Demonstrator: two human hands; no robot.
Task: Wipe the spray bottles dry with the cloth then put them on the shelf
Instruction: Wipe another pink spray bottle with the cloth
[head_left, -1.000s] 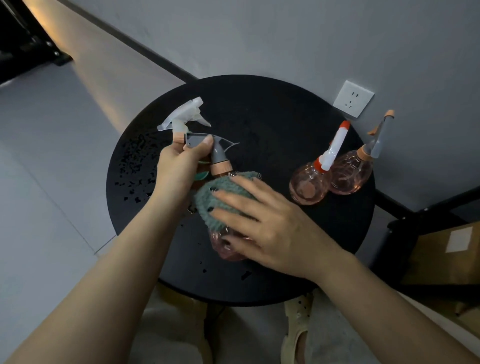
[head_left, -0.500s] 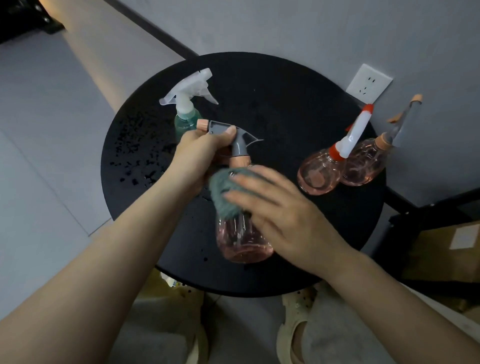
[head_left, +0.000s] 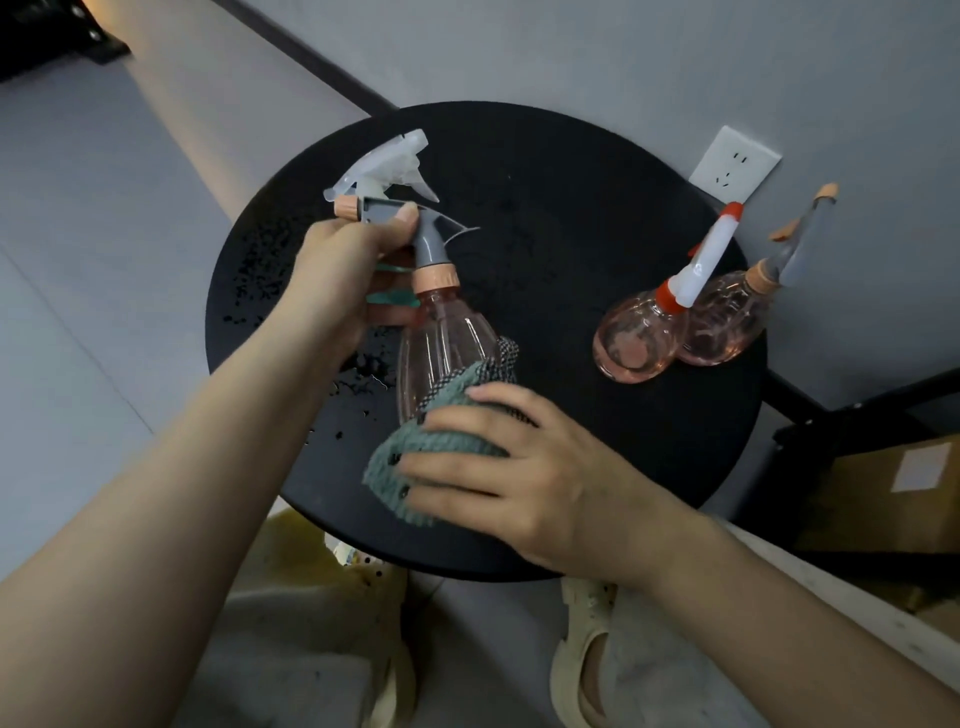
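Note:
My left hand (head_left: 337, 275) grips the grey trigger head of a clear pink spray bottle (head_left: 441, 343), held tilted above the round black table (head_left: 571, 249). My right hand (head_left: 519, 467) presses a teal cloth (head_left: 415, 462) against the bottle's lower body and base. A green bottle with a white trigger head (head_left: 387, 169) stands behind my left hand, mostly hidden. Two more pink bottles stand at the table's right edge: one with a white and red nozzle (head_left: 644, 332), one with a clear sprayer (head_left: 732, 322).
Water droplets (head_left: 260, 280) speckle the table's left side. A white wall socket (head_left: 732, 166) sits on the grey wall behind. A dark frame with a cardboard box (head_left: 893, 483) stands at the right. My legs and sandals show below the table.
The cloth in my right hand has slid down from the bottle's shoulder to its base. More of the pink body now shows. My left hand keeps its grip on the trigger head.

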